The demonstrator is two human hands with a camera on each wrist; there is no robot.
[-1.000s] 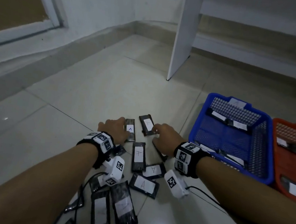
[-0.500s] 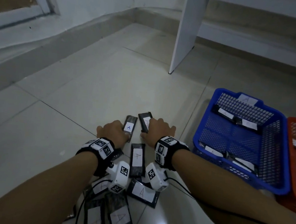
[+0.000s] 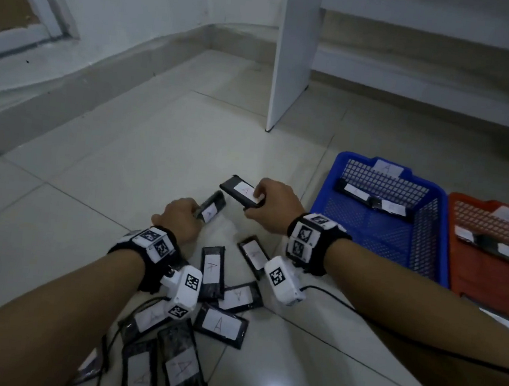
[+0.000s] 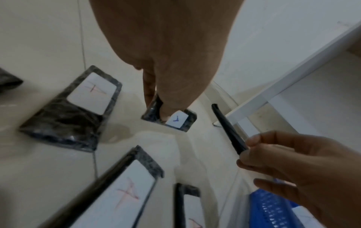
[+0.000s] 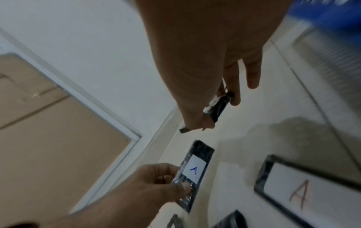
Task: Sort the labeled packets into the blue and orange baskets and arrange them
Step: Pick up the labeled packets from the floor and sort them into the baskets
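My right hand [image 3: 272, 205] pinches a black packet [image 3: 240, 191] with a white "A" label and holds it lifted off the tiled floor; the left wrist view shows that packet [image 4: 227, 128] edge-on. My left hand [image 3: 181, 218] pinches the near end of a second black packet [image 3: 212, 209], labelled with a blue "A" [image 5: 194, 169], low over the floor. Several more labelled packets [image 3: 213, 272] lie scattered between my forearms. The blue basket [image 3: 427, 267] stands to the right with packets inside, and the orange basket [image 3: 488, 286] sits beside it.
A white upright panel [image 3: 292, 55] stands on the floor behind the packets, with a low shelf to its right. A wall with a skirting runs along the left. Cables [image 3: 389, 329] trail from the wrist cameras across the floor.
Both hands have closed on a packet each. The right hand has lifted its packet and drawn it rightwards; the left packet's far end has tilted up.
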